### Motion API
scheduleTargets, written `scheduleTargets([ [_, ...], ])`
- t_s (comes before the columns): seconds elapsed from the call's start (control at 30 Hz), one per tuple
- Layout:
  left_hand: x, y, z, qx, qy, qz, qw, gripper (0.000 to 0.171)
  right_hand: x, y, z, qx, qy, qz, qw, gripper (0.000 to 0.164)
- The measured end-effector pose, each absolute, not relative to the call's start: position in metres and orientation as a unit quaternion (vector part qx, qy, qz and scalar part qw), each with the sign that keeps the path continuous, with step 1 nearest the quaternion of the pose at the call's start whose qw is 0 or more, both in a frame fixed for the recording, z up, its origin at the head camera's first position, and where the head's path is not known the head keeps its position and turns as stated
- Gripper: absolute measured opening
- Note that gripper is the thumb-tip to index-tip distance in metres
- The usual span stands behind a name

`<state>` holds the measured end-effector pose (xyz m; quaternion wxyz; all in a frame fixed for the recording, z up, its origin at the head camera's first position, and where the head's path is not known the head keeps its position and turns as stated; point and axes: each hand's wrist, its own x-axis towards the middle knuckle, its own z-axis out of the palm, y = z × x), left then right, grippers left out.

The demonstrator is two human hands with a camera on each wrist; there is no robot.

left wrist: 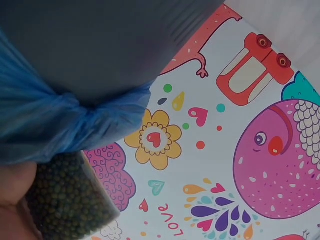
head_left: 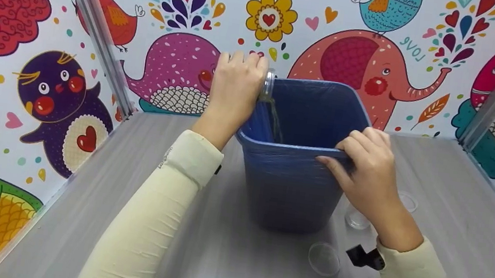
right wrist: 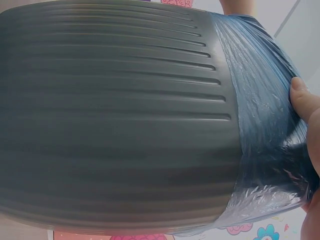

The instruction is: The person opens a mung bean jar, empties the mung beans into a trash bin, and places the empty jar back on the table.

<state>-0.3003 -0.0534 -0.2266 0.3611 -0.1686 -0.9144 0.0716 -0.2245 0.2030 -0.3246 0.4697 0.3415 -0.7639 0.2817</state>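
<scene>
My left hand [head_left: 237, 82] holds a clear plastic jar [head_left: 268, 84] tipped over the left rim of a blue-grey trash bin [head_left: 293, 193]. Small round green beans [left wrist: 70, 197] fill much of the jar in the left wrist view. From its mouth a thin dark stream [head_left: 275, 118] falls into the bin. A thin blue plastic bag [right wrist: 257, 95] lines the bin and folds down over its rim. At the right front corner my right hand [head_left: 370, 169] grips the rim, thumb outside over the bag. The bin stands upright; its bottom inside is hidden.
Right of the bin, a clear jar [head_left: 356, 219] stands partly behind my right wrist, with a clear round rim [head_left: 408, 202] beyond it. A clear disc-shaped lid [head_left: 324, 259] lies in front on the grey table [head_left: 212, 259]. Cartoon-printed panels [head_left: 180, 68] enclose the back and sides.
</scene>
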Motion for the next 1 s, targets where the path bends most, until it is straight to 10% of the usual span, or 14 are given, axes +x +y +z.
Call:
scheduleTargets([
  [1.0, -0.2999, -0.0516, -0.2254, -0.167, -0.917, 0.092, 0.35, 0.045, -0.2236, 0.2014, -0.3235, 0.335, -0.765, 0.281, 0.473, 0.033],
])
